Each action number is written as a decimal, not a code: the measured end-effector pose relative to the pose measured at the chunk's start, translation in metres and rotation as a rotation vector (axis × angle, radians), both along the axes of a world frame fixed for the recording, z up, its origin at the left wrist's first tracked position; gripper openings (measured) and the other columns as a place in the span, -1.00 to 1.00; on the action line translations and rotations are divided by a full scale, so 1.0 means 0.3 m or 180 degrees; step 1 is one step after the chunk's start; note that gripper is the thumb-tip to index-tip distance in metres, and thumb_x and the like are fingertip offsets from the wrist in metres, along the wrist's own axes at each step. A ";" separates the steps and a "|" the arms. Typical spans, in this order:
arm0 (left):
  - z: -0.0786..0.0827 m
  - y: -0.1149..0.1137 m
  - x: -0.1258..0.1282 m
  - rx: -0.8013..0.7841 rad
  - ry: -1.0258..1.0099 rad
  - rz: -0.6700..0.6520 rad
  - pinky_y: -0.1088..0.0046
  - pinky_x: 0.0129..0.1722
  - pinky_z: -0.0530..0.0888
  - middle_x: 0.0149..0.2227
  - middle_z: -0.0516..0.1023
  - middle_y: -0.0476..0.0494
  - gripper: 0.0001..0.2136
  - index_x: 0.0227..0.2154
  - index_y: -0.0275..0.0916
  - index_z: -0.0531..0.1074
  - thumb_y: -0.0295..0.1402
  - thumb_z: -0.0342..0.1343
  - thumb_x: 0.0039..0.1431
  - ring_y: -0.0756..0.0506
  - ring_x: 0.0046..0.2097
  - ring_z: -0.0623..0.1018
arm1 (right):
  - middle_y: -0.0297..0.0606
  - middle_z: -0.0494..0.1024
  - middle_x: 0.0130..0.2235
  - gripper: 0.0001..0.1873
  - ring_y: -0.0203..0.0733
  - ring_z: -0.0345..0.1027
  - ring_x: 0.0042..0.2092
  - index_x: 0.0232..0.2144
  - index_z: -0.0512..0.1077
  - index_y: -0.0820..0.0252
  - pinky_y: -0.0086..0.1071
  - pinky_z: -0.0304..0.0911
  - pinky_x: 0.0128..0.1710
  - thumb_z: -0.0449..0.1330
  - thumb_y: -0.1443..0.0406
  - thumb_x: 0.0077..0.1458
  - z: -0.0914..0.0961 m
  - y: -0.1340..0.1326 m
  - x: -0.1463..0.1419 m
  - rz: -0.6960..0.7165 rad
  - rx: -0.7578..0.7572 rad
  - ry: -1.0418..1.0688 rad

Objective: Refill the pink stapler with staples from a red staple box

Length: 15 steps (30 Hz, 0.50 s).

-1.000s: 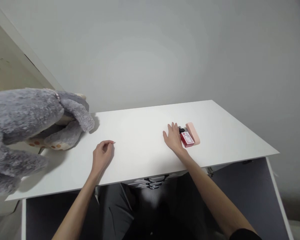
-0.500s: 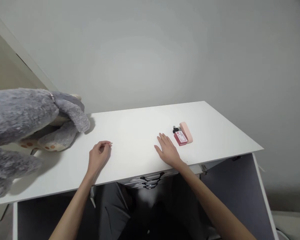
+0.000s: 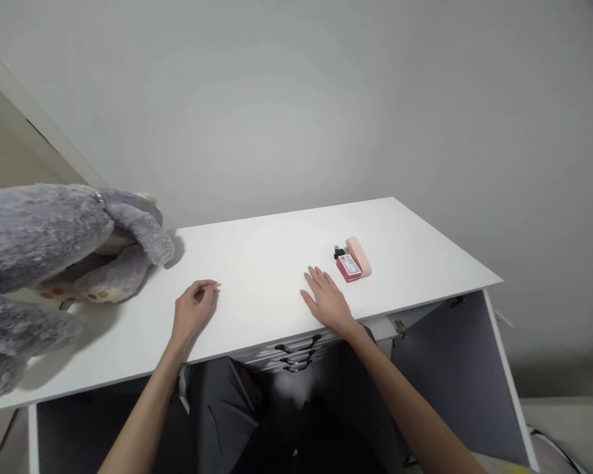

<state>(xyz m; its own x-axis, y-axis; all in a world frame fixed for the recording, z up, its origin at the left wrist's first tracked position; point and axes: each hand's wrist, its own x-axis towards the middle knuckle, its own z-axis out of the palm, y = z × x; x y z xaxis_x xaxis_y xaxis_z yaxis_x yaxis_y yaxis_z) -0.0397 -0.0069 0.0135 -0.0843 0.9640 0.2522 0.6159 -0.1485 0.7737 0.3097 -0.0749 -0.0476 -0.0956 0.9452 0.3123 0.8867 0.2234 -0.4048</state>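
My right hand (image 3: pixel 327 301) lies flat on the white desk (image 3: pixel 257 257) with its fingers spread, holding nothing. A little beyond its fingertips sit a small red box (image 3: pixel 348 267), a pink oblong case (image 3: pixel 358 255) and a small black item (image 3: pixel 337 251), side by side. My left hand (image 3: pixel 192 309) rests on the desk to the left, its fingers loosely curled with thumb and forefinger nearly touching; nothing shows in it.
A large grey plush toy (image 3: pixel 54 243) lies over the desk's left end. Under the desk front are drawers with black handles (image 3: pixel 296 347) and an open cabinet door (image 3: pixel 454 368) at the right. A plain wall stands behind.
My right hand has drawn back from the red box toward the desk's front edge and now lies flat apart from it. The left hand has stayed put.
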 end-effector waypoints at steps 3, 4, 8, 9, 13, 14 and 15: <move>-0.006 0.002 -0.006 -0.0013 0.0005 -0.0016 0.20 0.10 0.52 -0.21 0.74 -0.16 -0.71 -0.19 -0.16 0.63 -0.12 0.13 0.20 -0.24 -0.09 0.68 | 0.01 0.19 0.52 -0.40 0.08 0.00 0.56 0.42 0.31 0.32 0.06 -0.02 0.54 -0.04 0.13 0.52 0.002 0.000 -0.001 0.0000 0.0016 0.0009; -0.007 0.003 -0.008 -0.0015 0.0012 -0.0016 0.20 0.10 0.52 -0.21 0.74 -0.16 -0.71 -0.18 -0.16 0.63 -0.12 0.13 0.20 -0.24 -0.08 0.68 | 0.01 0.20 0.52 -0.40 0.08 0.00 0.56 0.42 0.32 0.34 0.05 -0.03 0.54 -0.04 0.13 0.52 0.003 0.000 -0.002 -0.0003 0.0011 0.0001; -0.008 0.004 -0.011 -0.0024 0.0009 -0.0006 0.22 0.10 0.52 -0.21 0.74 -0.16 -0.72 -0.19 -0.16 0.63 -0.12 0.14 0.20 -0.23 -0.09 0.68 | 0.02 0.19 0.52 -0.38 0.09 0.00 0.56 0.41 0.32 0.40 0.03 -0.05 0.55 -0.05 0.12 0.52 0.005 -0.002 -0.002 -0.0004 -0.0024 -0.0024; -0.008 0.005 -0.011 -0.0028 0.0002 -0.0003 0.22 0.10 0.52 -0.22 0.74 -0.16 -0.72 -0.19 -0.16 0.63 -0.13 0.14 0.20 -0.23 -0.08 0.68 | 0.02 0.19 0.52 -0.38 0.08 0.00 0.56 0.42 0.31 0.39 0.03 -0.04 0.55 -0.05 0.12 0.52 0.005 -0.002 -0.002 -0.0001 -0.0025 -0.0020; -0.012 0.006 -0.013 -0.0020 0.0014 -0.0008 0.23 0.10 0.51 -0.22 0.74 -0.16 -0.71 -0.18 -0.17 0.63 -0.13 0.13 0.21 -0.23 -0.08 0.68 | 0.00 0.21 0.51 -0.40 0.07 0.00 0.56 0.42 0.32 0.33 0.06 -0.01 0.54 -0.04 0.13 0.52 0.000 0.001 -0.001 -0.0004 0.0010 0.0012; -0.014 0.007 -0.014 -0.0021 0.0018 -0.0007 0.23 0.10 0.51 -0.22 0.74 -0.15 -0.71 -0.18 -0.17 0.63 -0.13 0.14 0.22 -0.23 -0.07 0.68 | 0.01 0.21 0.51 -0.40 0.07 0.00 0.55 0.41 0.33 0.34 0.06 -0.01 0.54 -0.04 0.13 0.52 0.000 0.001 -0.001 -0.0006 0.0016 0.0014; -0.015 0.007 -0.015 -0.0023 0.0019 -0.0004 0.23 0.11 0.51 -0.22 0.74 -0.15 -0.71 -0.18 -0.17 0.63 -0.12 0.14 0.22 -0.23 -0.07 0.68 | 0.01 0.22 0.51 -0.40 0.08 0.00 0.55 0.41 0.33 0.34 0.05 -0.01 0.54 -0.04 0.13 0.52 -0.001 0.000 -0.001 -0.0007 0.0019 0.0016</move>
